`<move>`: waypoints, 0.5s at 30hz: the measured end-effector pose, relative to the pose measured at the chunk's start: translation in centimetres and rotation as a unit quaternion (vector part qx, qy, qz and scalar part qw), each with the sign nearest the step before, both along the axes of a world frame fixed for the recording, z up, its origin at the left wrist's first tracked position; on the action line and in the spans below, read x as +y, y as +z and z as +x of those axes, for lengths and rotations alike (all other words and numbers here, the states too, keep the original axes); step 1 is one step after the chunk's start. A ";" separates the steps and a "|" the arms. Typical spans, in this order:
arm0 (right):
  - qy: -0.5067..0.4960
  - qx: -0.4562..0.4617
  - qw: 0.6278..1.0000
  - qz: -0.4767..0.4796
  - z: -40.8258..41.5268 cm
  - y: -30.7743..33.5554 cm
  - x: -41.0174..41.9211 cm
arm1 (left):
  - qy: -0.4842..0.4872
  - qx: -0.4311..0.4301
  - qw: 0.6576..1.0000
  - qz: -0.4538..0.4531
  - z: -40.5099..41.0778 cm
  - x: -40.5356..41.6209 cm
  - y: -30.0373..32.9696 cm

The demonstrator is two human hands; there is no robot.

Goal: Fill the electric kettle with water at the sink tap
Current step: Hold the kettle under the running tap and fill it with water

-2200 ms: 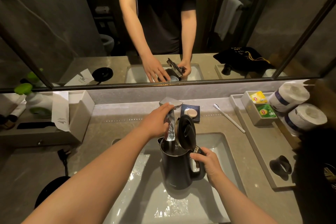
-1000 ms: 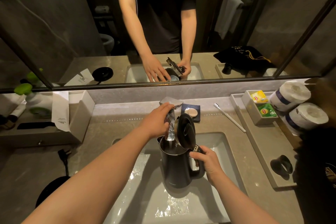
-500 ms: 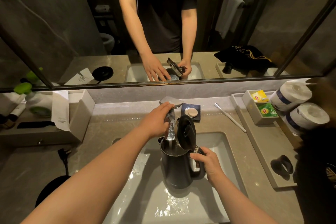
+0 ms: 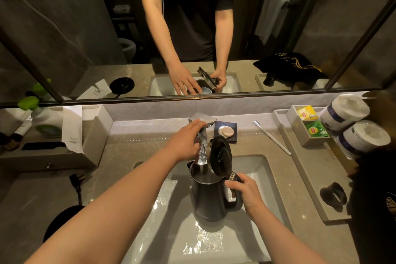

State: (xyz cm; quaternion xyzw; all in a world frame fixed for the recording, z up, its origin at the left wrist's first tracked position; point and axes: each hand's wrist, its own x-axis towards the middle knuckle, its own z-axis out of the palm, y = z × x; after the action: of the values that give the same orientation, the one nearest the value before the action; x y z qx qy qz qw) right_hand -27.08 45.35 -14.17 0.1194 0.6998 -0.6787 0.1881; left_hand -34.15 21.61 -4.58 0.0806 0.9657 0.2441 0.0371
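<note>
A dark electric kettle (image 4: 209, 197) hangs upright over the white sink basin (image 4: 255, 169), its lid (image 4: 221, 154) hinged open and standing up. My right hand (image 4: 244, 193) is wrapped round the kettle's handle. A chrome tap (image 4: 201, 135) reaches over the kettle's mouth, and a stream of water runs from its spout into the kettle. My left hand (image 4: 185, 141) lies on the tap, fingers curled over its lever and neck.
The kettle's round black base (image 4: 64, 221) and plug (image 4: 76, 179) lie on the counter at left. Behind the tap sits a soap dish (image 4: 226, 132); a toothbrush (image 4: 272, 137) lies to the right. A tray (image 4: 308, 180) holds tea bags, a black holder and paper rolls (image 4: 355, 126). A mirror fills the wall.
Almost nothing has changed: both hands keep their hold, the kettle stays under the tap, and water keeps running into it.
</note>
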 end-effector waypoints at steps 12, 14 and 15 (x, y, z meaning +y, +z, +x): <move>-0.005 -0.002 1.000 -0.011 0.0 -0.2 0.2 | -0.002 -0.002 1.000 0.001 0.0 0.0 -0.2; -0.003 -0.003 1.000 -0.009 0.0 -0.1 0.2 | 0.000 -0.002 1.000 0.000 0.0 0.0 -0.2; -0.003 -0.004 1.000 -0.008 0.0 -0.1 0.2 | 0.000 -0.001 1.000 -0.001 0.0 0.0 -0.3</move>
State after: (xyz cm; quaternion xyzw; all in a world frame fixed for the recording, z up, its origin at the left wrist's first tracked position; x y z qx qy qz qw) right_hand -27.10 45.56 -14.29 0.1226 0.6936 -0.6841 0.1894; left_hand -34.18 21.57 -4.85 0.0806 0.9658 0.2434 0.0385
